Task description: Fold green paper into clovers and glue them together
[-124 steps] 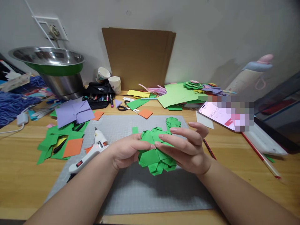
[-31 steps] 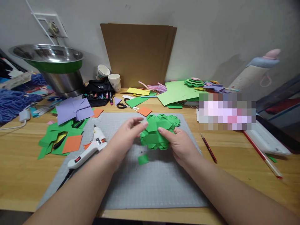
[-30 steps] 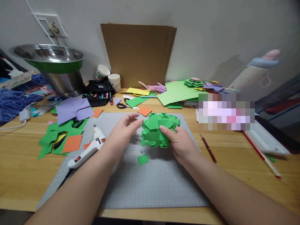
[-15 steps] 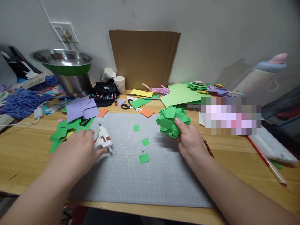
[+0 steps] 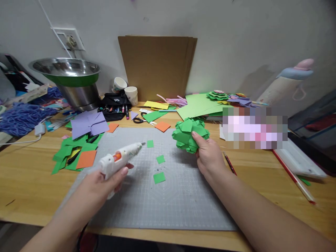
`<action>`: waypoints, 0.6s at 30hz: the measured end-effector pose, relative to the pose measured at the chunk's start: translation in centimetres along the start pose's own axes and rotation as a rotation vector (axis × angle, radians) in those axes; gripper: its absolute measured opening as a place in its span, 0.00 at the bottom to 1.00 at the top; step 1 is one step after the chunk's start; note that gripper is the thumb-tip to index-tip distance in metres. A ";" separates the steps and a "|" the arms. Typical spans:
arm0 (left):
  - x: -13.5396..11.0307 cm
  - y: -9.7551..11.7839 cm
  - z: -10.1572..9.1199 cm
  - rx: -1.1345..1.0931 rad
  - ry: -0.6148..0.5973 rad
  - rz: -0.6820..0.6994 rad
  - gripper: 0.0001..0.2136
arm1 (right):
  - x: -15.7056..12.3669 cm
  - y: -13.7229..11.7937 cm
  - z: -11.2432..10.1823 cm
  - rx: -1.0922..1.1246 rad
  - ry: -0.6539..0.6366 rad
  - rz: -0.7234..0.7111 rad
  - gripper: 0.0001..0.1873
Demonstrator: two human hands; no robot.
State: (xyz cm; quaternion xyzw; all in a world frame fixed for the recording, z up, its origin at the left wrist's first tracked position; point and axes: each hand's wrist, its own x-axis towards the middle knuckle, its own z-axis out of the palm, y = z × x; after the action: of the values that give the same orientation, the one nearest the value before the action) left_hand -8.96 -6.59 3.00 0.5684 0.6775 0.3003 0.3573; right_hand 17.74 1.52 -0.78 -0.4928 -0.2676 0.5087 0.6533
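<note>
My left hand [image 5: 109,182] is closed around a white hot glue gun [image 5: 119,159], held above the left part of the grey cutting mat [image 5: 183,203]. Its nozzle points up and to the right, toward a small green paper square [image 5: 150,144]. In my right hand [image 5: 210,155] is a green folded-paper ball [image 5: 189,134], pinched at its lower right with the thumb in front. Two more green paper pieces, one [image 5: 160,159] in the mat's middle and a larger one [image 5: 159,177] nearer me, lie between my hands.
Green paper scraps [image 5: 63,154], an orange square [image 5: 86,159] and purple paper [image 5: 88,124] lie at left. Behind the mat are scissors [image 5: 139,120], a black pencil case [image 5: 114,105] and cardboard [image 5: 157,66]. A metal bowl [image 5: 65,66] stands back left, a pen [image 5: 229,162] at right.
My left hand has taken hold of the glue gun, lifted it off the mat and turned its nozzle to the right. My right hand still holds the green ball in about the same place.
</note>
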 end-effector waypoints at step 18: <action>-4.3 -1.0 2.4 0.020 -0.233 -0.004 0.14 | 0.2 0.5 -0.1 0.055 -0.094 0.025 0.18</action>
State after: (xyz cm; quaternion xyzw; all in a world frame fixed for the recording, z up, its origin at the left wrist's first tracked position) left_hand -7.07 -10.97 1.47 0.6016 0.6355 0.2249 0.4284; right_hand 17.75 1.67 -1.28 -0.4535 -0.2777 0.5464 0.6471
